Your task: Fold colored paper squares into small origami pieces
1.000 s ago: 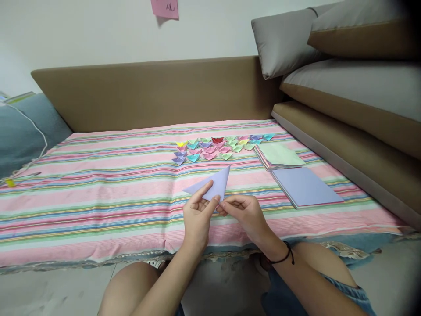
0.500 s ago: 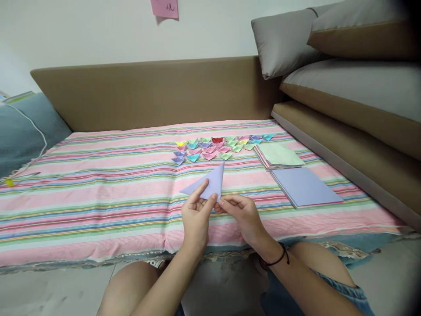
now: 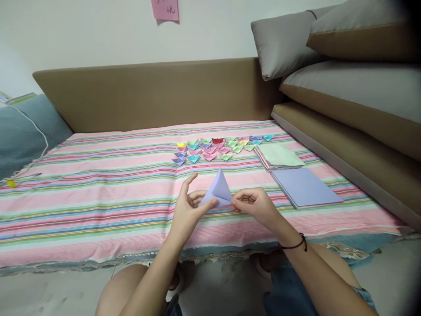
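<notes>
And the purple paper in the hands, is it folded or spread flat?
Folded: the paper rises to a triangular peak, with a crease showing, between the left hand and right hand.

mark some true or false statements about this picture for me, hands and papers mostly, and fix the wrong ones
1. The right hand pinches a corner of the folded lilac paper. True.
2. The dark bracelet is on the left wrist. False: it is on the right wrist.
3. The left hand's thumb touches the folded lilac paper. True.
4. The small folded pieces are all pink. False: yellow, red, green and blue show too.
5. The note on the wall is pink. True.
</notes>
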`<action>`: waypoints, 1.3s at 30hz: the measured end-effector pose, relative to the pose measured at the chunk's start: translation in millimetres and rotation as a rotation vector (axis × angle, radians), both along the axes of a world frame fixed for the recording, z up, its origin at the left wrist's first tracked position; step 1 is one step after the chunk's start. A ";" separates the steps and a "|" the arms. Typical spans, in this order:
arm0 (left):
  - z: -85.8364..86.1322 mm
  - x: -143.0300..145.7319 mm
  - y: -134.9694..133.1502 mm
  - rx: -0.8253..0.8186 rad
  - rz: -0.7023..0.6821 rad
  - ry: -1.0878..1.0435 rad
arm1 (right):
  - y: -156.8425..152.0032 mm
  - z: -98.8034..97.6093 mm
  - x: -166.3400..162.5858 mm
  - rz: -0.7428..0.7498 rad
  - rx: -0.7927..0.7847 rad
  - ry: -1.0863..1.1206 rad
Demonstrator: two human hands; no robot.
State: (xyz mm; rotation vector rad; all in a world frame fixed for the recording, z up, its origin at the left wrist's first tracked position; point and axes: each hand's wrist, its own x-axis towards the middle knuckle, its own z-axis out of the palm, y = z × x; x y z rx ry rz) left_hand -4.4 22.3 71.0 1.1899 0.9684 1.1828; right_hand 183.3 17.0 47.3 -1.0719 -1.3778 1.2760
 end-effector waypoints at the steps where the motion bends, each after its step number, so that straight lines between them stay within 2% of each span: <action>1: 0.3 -2.9 0.5 -0.035 -0.067 0.028 | 0.0 -0.5 2.4 0.039 -0.009 -0.015; 4: -2.6 -6.5 -0.5 -0.118 -0.166 0.066 | -1.5 -2.6 3.4 0.121 -0.044 -0.066; 8: -8.3 -5.9 -1.6 -0.165 -0.099 0.094 | -2.9 -4.0 0.2 0.154 -0.074 -0.085; 14: -8.4 -6.0 0.6 -0.102 -0.065 0.119 | -0.7 -4.5 -1.0 0.161 -0.085 -0.047; 19: -9.6 -4.4 -1.3 0.000 -0.083 0.255 | 0.9 -9.0 -7.7 0.125 -0.078 0.040; 26: -11.9 0.9 -7.4 0.183 -0.127 0.381 | -5.1 -8.9 -21.4 0.000 0.000 0.157; 32: -5.7 -0.6 -13.3 0.300 -0.036 0.256 | -12.2 -3.2 -20.7 -0.111 0.169 0.126; 39: 4.6 -0.5 -23.0 0.382 0.026 0.270 | -18.8 1.0 -19.9 -0.167 0.375 0.059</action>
